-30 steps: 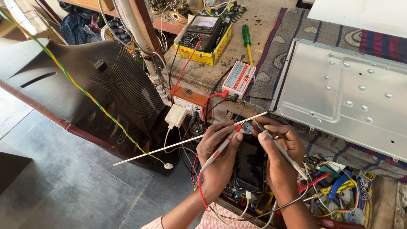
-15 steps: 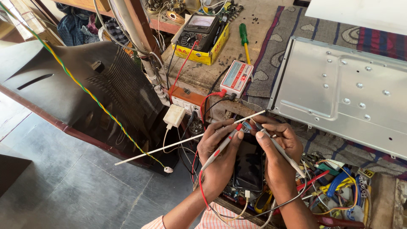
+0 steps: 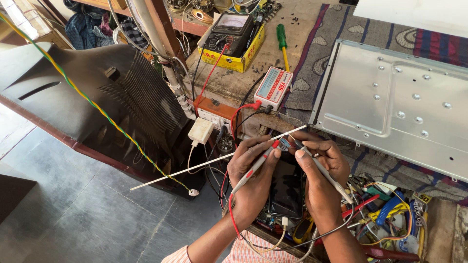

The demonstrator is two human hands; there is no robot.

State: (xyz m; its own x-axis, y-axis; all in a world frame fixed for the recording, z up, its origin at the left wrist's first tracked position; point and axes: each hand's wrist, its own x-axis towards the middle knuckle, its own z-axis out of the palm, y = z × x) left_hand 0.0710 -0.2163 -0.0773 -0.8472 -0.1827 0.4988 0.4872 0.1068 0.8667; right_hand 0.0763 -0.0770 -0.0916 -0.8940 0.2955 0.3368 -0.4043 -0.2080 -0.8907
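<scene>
My left hand [image 3: 252, 175] grips a red-tipped test probe [image 3: 254, 166] and pinches a long thin white strip [image 3: 195, 167] that runs from lower left up to the metal panel's corner. My right hand [image 3: 319, 165] holds a grey test probe [image 3: 325, 173], its tip pressed against the strip just right of the red probe's tip. Red and black leads run from the probes toward a small white and red tester box [image 3: 273, 88] on the bench. Under both hands lies a black phone [image 3: 286, 187].
A large bare metal panel [image 3: 390, 102] lies on a striped cloth at right. An analogue meter [image 3: 229, 34] rests on a yellow box, next to a green screwdriver [image 3: 282, 44]. An orange socket strip [image 3: 217, 114], a black television back cover [image 3: 97, 107] and tangled wires and tools [image 3: 390, 214] surround me.
Both hands and the probes stay on the strip almost unmoved; the view has shifted slightly.
</scene>
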